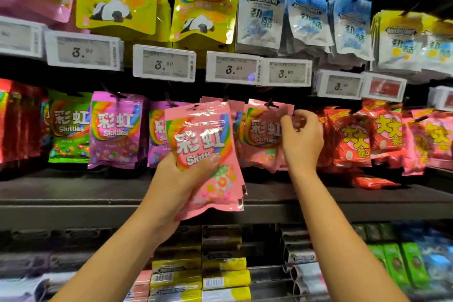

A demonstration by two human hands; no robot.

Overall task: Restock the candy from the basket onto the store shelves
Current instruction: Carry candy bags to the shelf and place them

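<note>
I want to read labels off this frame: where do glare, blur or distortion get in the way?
Head view: glare streaks the top of the pink Skittles bag held in the left hand; the centre price tags read clearly; the frame's edges are smeared and bowed by the wide lens; the bottom shelf is dim and soft.

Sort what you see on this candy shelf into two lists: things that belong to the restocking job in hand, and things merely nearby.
In the job:
- pink Skittles stack, held by left hand
- hanging pink Skittles bags, touched by right hand

Merely nearby:
- purple Skittles bags
- green Skittles bags
- Doublemint bags
- price tags
</note>
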